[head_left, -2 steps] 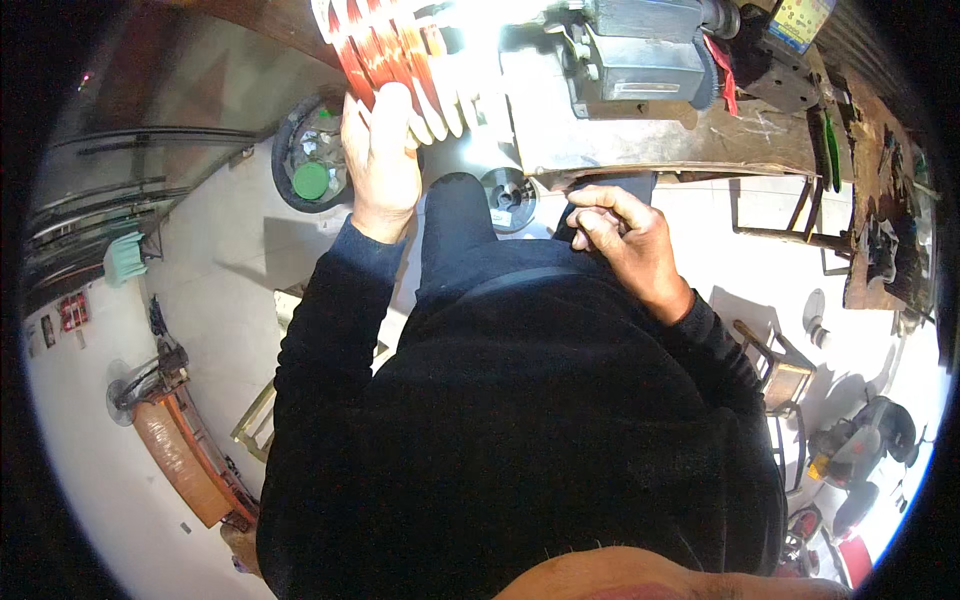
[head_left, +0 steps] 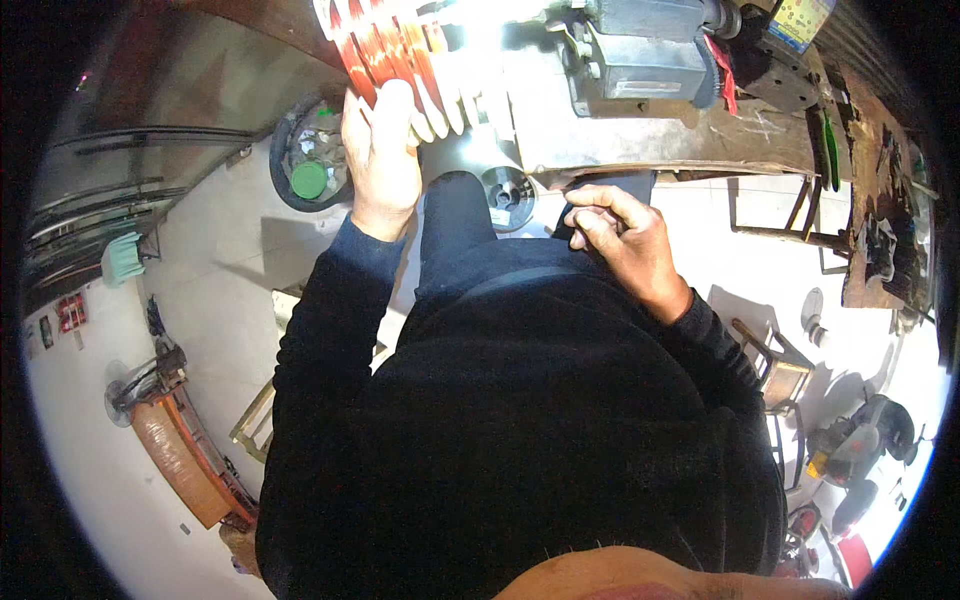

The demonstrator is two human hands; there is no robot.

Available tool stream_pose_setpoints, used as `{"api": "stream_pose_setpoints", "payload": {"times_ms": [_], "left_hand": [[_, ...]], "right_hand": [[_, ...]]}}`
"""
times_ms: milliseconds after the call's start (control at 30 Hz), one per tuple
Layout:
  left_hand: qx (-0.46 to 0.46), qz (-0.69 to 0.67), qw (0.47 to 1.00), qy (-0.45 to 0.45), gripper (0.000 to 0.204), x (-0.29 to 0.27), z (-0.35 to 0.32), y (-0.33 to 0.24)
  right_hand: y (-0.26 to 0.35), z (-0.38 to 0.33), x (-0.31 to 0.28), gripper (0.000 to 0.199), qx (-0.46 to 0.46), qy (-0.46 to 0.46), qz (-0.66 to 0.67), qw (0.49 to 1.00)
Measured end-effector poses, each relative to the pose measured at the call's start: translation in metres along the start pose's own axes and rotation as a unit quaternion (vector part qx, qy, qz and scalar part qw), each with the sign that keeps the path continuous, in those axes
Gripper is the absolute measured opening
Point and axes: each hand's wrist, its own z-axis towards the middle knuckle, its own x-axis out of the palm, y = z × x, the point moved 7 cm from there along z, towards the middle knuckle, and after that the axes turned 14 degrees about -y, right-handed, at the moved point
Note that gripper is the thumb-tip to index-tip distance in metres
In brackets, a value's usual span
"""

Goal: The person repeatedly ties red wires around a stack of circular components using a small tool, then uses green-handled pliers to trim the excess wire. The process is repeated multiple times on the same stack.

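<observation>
Reddish copper wire coils (head_left: 385, 50) sit side by side between pale ridged discs of a winding former (head_left: 440, 112) at the top, left of centre. My left hand (head_left: 385, 160) is raised against their near lower side, thumb up over the wire and fingers partly hidden behind it. A grey motor-like machine (head_left: 650, 65) stands on the bench to the right of the coils, beyond a bright glare. Over my lap, my right hand (head_left: 625, 240) is closed, with curled fingers and the thumb against them. Whatever it pinches, if anything, is too small to make out.
The wooden bench (head_left: 680, 148) has its front edge just beyond my knees. A dark spool (head_left: 510, 198) lies on the floor between my legs. A round bin (head_left: 285, 180) with a green lid (head_left: 309, 180) inside stands at left. A wooden stool (head_left: 785, 380) is at right.
</observation>
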Motion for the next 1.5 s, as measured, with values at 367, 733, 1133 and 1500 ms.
{"api": "stream_pose_setpoints", "payload": {"times_ms": [367,733,1133,1500], "left_hand": [[0.042,0.044,0.998,-0.004,0.033,0.002,0.007,-0.002],[0.068,0.158,0.984,-0.041,0.035,-0.009,0.005,0.007],[0.073,0.07,0.995,-0.013,0.041,0.004,0.006,-0.003],[0.071,0.049,0.996,0.023,0.033,0.011,0.007,-0.011]], "right_hand": [[-0.001,-0.008,0.021,0.024,-0.022,-0.017,-0.007,1.0],[0.024,-0.012,-0.017,0.027,-0.042,-0.017,-0.136,0.99],[0.067,0.026,-0.273,0.033,-0.213,-0.373,-0.445,0.786],[0.012,0.109,-0.398,0.042,-0.156,-0.331,-0.684,0.631]]}}
